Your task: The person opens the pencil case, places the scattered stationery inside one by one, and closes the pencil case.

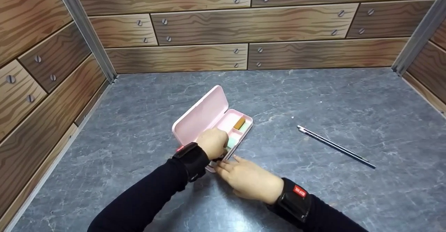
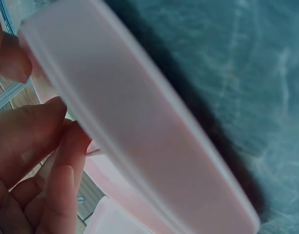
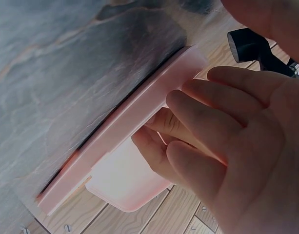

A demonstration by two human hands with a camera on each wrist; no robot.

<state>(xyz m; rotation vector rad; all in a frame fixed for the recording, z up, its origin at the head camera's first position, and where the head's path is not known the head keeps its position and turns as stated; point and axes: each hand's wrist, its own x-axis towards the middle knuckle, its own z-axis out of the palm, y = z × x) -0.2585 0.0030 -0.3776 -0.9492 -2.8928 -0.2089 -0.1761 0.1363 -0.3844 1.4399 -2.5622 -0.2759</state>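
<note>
A pink pencil case (image 1: 200, 117) lies on the table with its lid raised. In its compartments are a brown block (image 1: 239, 123), a mint-green block (image 1: 231, 142) and another pale green piece (image 1: 246, 126). My left hand (image 1: 213, 143) reaches over the near end of the case with bent fingers. In the left wrist view its fingertips (image 2: 61, 109) come together behind the case's wall; whether they pinch anything is hidden. My right hand (image 1: 252, 179) rests its extended fingers against the near side of the case, palm facing it in the right wrist view.
Two thin, dark patterned pencil-like sticks (image 1: 336, 146) lie side by side on the grey marbled table (image 1: 139, 96) to the right. Tiny white specks dot the tabletop near them. Wood-patterned walls (image 1: 202, 26) enclose the back and sides.
</note>
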